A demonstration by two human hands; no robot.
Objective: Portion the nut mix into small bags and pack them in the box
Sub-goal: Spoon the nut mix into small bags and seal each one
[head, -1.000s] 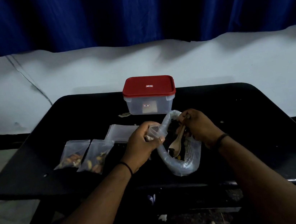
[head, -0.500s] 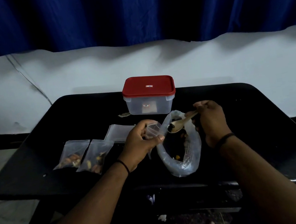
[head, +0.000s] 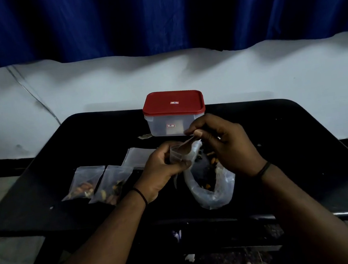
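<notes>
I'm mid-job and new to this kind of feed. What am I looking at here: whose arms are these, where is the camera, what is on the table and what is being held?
There is no machine here: these are a person's two bare arms, seen from a camera worn on the head that looks forward and down. The left hand holds a small clear bag open. The right hand pinches a spoon and tips it into that bag's mouth. Just below the hands lies the big plastic bag of nut mix, open. On the black table, to the left, lie two filled small bags, and behind them a stack of empty bags. At the back stands a clear box with its red lid on. Whether the lid is clipped shut cannot be told.
</notes>
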